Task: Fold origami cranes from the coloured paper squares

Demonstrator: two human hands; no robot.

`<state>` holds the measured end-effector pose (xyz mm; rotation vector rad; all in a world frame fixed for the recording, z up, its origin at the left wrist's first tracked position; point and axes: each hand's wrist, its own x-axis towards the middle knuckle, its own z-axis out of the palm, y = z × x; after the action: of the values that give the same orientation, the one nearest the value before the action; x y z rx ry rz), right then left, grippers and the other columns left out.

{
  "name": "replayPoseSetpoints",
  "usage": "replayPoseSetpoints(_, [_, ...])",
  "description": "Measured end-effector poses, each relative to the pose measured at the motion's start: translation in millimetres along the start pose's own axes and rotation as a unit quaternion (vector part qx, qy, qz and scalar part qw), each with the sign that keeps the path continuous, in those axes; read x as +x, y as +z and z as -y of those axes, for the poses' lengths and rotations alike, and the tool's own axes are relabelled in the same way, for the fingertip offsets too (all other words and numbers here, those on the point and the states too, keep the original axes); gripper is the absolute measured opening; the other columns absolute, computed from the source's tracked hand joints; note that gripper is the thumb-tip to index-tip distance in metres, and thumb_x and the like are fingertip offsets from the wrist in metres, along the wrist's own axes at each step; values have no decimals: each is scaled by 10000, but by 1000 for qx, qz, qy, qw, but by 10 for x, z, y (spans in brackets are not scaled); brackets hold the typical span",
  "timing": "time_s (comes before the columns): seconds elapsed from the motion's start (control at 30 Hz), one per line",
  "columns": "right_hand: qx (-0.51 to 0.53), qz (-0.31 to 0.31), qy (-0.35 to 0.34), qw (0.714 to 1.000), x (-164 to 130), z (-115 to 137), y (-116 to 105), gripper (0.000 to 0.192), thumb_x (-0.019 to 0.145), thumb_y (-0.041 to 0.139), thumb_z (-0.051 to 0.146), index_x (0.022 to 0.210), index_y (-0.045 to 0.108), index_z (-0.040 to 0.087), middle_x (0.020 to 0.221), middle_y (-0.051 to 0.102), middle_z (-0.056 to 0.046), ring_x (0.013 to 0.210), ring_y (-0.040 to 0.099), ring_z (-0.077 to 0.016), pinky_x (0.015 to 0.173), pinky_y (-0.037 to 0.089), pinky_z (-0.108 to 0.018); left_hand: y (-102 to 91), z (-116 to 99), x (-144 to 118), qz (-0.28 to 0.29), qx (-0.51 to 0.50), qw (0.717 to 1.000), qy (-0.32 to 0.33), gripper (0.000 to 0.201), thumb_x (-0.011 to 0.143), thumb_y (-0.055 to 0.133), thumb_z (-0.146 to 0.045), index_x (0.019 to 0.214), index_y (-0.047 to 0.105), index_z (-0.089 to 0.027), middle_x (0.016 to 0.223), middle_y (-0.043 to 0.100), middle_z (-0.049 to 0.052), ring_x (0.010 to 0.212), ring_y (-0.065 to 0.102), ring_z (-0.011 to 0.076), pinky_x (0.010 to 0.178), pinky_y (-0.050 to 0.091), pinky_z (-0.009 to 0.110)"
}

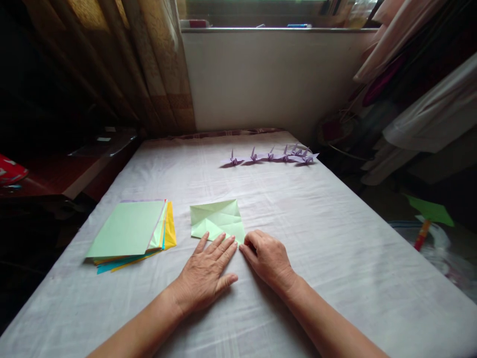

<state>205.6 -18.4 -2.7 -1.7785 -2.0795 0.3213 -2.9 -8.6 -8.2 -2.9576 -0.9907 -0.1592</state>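
A light green sheet of origami paper (pixel 218 216), creased and folded into a rough rectangle, lies on the white cloth. Its near edge is partly covered by my left hand (pixel 206 268), which rests flat with fingers spread. At the paper's near right corner, my right hand (pixel 268 256) is closed, thumb and forefinger pinching that corner. To the left lies a stack of colored paper (pixel 124 228), with a pale green sheet on top and yellow, blue and red edges showing below.
Several purple paper cranes (pixel 271 155) stand in a row near the far right edge of the cloth-covered surface (pixel 316 214). A curtain (pixel 149 59) hangs at the back left. Clothes (pixel 428 109) hang on the right, above a plastic bag (pixel 439 243) holding a green scrap.
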Motion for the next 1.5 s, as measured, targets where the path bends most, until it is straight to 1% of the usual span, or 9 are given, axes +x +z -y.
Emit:
replayPoseSetpoints(0.3, [6, -12, -3, 1000, 10, -6, 19, 133, 861, 637, 242, 749, 571, 216, 762, 640, 0, 682, 574, -153, 622, 336, -262, 3, 575, -329, 30, 42, 988, -148, 660, 956, 326, -592, 1462, 418, -179, 1502, 435, 99, 1400, 382, 287, 1187, 68, 500])
replayPoseSetpoints(0.53, [15, -45, -24, 999, -13, -13, 51, 124, 885, 595, 261, 771, 583, 213, 763, 636, -7, 697, 587, -161, 636, 368, -259, -158, 310, -54, -12, 84, 975, -207, 551, 927, 474, -508, 1313, 580, -130, 1404, 545, 165, 1346, 443, 353, 1146, 208, 578])
replayPoseSetpoints(0.6, [42, -51, -29, 997, -27, -33, 67, 121, 902, 564, 258, 794, 594, 214, 784, 645, -9, 715, 603, -160, 659, 399, -258, -176, 215, 61, -42, 74, 979, -187, 488, 934, 495, -430, 1317, 571, -137, 1431, 519, 161, 1356, 430, 350, 1147, 222, 578])
replayPoseSetpoints(0.7, [84, -76, -28, 993, -18, -108, 94, 108, 899, 517, 194, 881, 620, 219, 844, 674, -13, 757, 633, -157, 697, 451, -250, -161, 143, 210, -52, 29, 995, -85, 384, 942, 498, -301, 1309, 568, -213, 1427, 538, 94, 1360, 436, 295, 1165, 244, 525])
replayPoseSetpoints(0.9, [-19, -101, -96, 990, 330, -310, 50, 475, 808, 474, -1, 1191, 631, 232, 1210, 646, -90, 1015, 633, -192, 854, 505, -300, -223, 203, 395, -34, -15, 999, 15, 155, 926, 506, -169, 970, 648, -215, 1313, 624, 40, 1332, 471, 250, 1191, 176, 527])
replayPoseSetpoints(1.0, [-99, -105, -182, 973, 614, -351, -18, 387, 868, 529, 40, 1149, 680, 259, 1380, 554, -125, 1186, 565, -252, 964, 462, -418, -314, 259, 390, -18, -15, 998, 63, 210, 908, 475, -65, 873, 622, -212, 1145, 698, 7, 1257, 546, 205, 1197, 184, 490])
replayPoseSetpoints(1.1, [-131, -95, -274, 948, 804, -373, -66, 220, 910, 578, 141, 1022, 725, 260, 1393, 556, -101, 1242, 532, -260, 1003, 427, -455, -352, 337, 269, -32, -12, 995, 88, 263, 915, 433, -28, 898, 619, -214, 1057, 720, 1, 1210, 584, 181, 1197, 209, 453])
replayPoseSetpoints(1.3, [-136, -93, -396, 903, 667, -383, -90, 207, 933, 526, 147, 834, 703, 194, 1269, 656, -74, 1208, 564, -228, 1008, 432, -414, -232, 524, -165, -83, 1, 996, 35, 302, 949, 361, -50, 936, 623, -199, 1109, 727, 38, 1107, 648, 192, 1137, 326, 452])
replayPoseSetpoints(1.5, [-78, -19, -414, 907, 390, -320, -149, 221, 932, 452, 158, 902, 666, 203, 1126, 721, -50, 1160, 597, -195, 1040, 415, -384, -183, 412, -331, -50, -79, 991, -94, 214, 903, 432, -147, 979, 615, -226, 1256, 676, 38, 1238, 569, 251, 1114, 327, 527])
